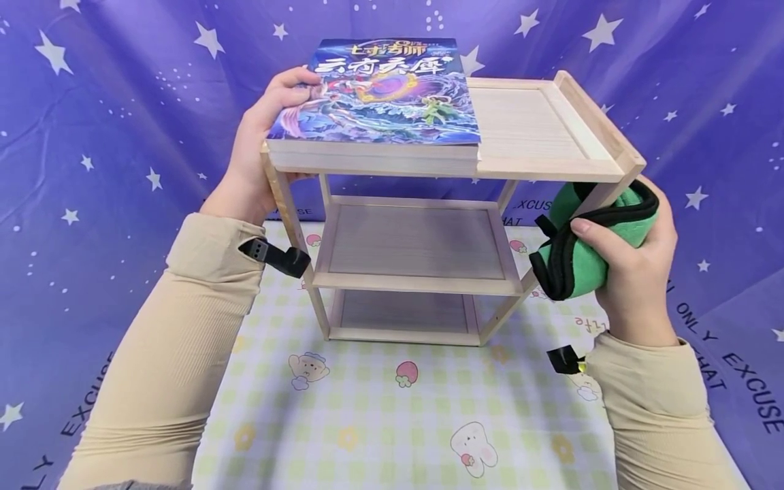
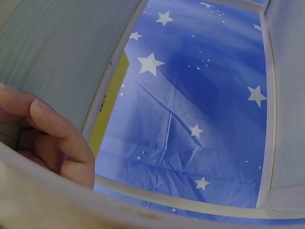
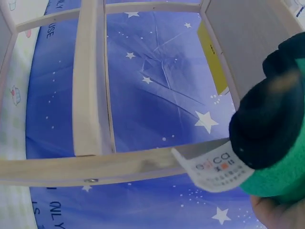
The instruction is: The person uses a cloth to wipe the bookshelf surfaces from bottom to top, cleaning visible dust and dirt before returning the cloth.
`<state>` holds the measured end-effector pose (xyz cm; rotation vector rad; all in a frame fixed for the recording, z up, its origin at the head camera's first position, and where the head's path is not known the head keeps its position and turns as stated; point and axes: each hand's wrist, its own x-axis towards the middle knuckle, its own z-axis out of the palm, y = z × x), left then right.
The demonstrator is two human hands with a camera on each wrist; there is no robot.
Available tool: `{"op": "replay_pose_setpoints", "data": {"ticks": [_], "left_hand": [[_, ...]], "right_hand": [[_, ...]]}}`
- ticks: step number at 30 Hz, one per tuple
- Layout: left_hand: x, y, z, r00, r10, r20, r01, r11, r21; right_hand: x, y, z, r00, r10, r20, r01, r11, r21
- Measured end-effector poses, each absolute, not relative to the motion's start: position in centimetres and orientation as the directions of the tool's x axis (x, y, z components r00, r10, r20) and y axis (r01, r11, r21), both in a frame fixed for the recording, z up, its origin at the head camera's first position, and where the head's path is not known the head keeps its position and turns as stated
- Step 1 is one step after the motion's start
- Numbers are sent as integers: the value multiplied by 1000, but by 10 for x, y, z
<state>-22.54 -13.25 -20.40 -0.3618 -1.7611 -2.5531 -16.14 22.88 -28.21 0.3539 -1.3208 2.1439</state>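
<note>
A three-tier light wooden shelf rack [image 1: 551, 129] stands on the table. A thick blue book [image 1: 392, 102] with a colourful illustrated cover lies flat on the left part of its top board. My left hand [image 1: 263, 136] grips the top's left end, thumb over the book's edge and fingers below; the left wrist view shows the curled fingers [image 2: 62, 129] under the board. My right hand [image 1: 643, 265] holds a folded green cloth [image 1: 633, 231] with black edging around the right front leg, just under the top. A white label [image 3: 217, 167] sticks out from the cloth.
The rack's middle shelf [image 1: 416, 241] and bottom shelf [image 1: 404, 313] sit below the top. A checked tablecloth [image 1: 367, 408] with cartoon prints covers the table. A purple star-patterned curtain [image 1: 153, 102] hangs behind. A yellow strip [image 3: 212, 57] shows beyond the rack.
</note>
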Motion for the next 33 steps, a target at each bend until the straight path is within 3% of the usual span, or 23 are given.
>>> {"op": "replay_pose_setpoints", "data": {"ticks": [6, 12, 18, 23, 33], "left_hand": [[-225, -132, -203, -975, 109, 194, 147, -340, 929], [-225, -132, -202, -974, 114, 198, 146, -357, 923], [-225, -132, -203, -977, 106, 186, 139, -343, 929], [-225, -132, -203, -978, 102, 183, 140, -331, 933], [-226, -133, -204, -980, 96, 177, 141, -303, 943]], "right_hand": [[-159, 234, -275, -771, 332, 543, -635, -343, -692], [-156, 241, -272, -796, 296, 528, -605, -406, -685], [-154, 246, -272, -817, 259, 516, -577, -357, -735], [-153, 249, -273, -852, 276, 445, -522, -387, -760], [-149, 244, -270, -850, 339, 403, -503, -300, -810]]}}
